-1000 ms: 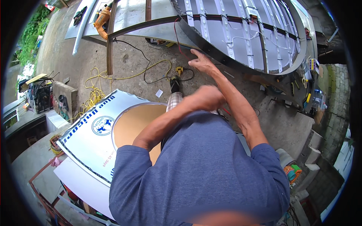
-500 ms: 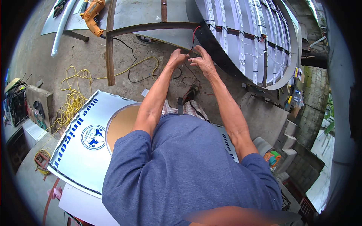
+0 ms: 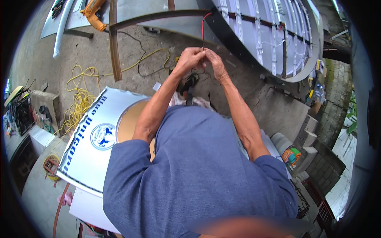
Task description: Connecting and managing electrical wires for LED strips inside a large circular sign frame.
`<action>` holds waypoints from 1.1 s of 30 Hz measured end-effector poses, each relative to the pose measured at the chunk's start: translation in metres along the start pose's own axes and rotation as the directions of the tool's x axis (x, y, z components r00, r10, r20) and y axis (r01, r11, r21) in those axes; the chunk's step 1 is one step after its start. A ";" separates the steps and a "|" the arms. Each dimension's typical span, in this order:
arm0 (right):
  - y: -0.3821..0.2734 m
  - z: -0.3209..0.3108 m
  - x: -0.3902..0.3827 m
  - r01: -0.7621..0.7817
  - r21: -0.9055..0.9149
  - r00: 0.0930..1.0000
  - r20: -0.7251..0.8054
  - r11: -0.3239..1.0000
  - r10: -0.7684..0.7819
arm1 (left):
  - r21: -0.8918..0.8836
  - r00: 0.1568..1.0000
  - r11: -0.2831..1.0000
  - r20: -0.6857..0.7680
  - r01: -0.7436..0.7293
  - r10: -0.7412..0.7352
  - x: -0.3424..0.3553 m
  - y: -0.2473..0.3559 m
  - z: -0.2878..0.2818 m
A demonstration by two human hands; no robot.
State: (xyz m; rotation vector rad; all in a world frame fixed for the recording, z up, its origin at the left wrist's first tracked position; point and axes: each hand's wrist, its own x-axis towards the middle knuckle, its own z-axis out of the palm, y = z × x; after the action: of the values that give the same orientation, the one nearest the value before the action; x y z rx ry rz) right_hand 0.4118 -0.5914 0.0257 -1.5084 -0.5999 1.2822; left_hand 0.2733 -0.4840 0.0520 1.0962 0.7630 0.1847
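Note:
A thin red wire (image 3: 203,29) comes out of the dark rim (image 3: 234,47) of a large round light panel and hangs down to my hands. My left hand (image 3: 190,59) is closed, its fingertips pinching the wire's lower end. My right hand (image 3: 215,63) meets it there, also closed in a pinch, fingers touching those of the left. The wire's very tip is hidden between the fingers. Inside the round panel, several LED strips (image 3: 258,35) run in rows across a white backing. The panel joins a brown metal frame (image 3: 158,18) beyond my hands.
An orange power drill (image 3: 93,15) lies at the far left near a pale tube (image 3: 62,31). A tangled yellow cord (image 3: 79,101) spreads on the concrete floor. Left of my body is a white sheet (image 3: 85,158) with a round cutout. Concrete blocks (image 3: 309,131) stand at right.
My hands, apart half a second ago, have come together and closed on the red wire's end. The wire now hangs straighter, and the whole view has shifted slightly.

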 end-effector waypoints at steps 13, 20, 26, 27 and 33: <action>-0.038 -0.002 -0.160 0.291 -0.599 0.915 -0.052 0.746 -0.399 | 0.892 0.708 -0.026 0.375 -0.451 0.599 -0.015 0.061 0.008; -0.093 -0.013 -0.149 0.334 -0.653 0.904 0.019 0.679 -0.426 | 0.630 0.597 -0.132 0.771 -0.765 0.221 0.006 0.085 0.015; -0.129 -0.056 -0.153 0.080 -0.722 0.958 -0.134 0.687 -0.252 | 0.640 0.725 0.358 0.660 -0.680 0.197 0.040 0.132 -0.046; -0.134 -0.066 -0.160 0.018 -0.710 0.967 -0.165 0.704 -0.192 | 0.489 0.631 0.408 0.674 -0.771 0.384 0.045 0.137 -0.055; -0.163 -0.065 -0.218 -0.117 -0.356 0.906 -0.421 0.927 -0.047 | 0.197 0.758 0.870 0.599 -0.451 0.258 0.074 0.159 -0.119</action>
State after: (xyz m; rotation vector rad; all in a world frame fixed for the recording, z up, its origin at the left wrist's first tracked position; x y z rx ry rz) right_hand 0.4427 -0.7453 0.2577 -2.0529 -0.5476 0.8458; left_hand 0.2873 -0.2856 0.1254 1.5273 0.0358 0.0506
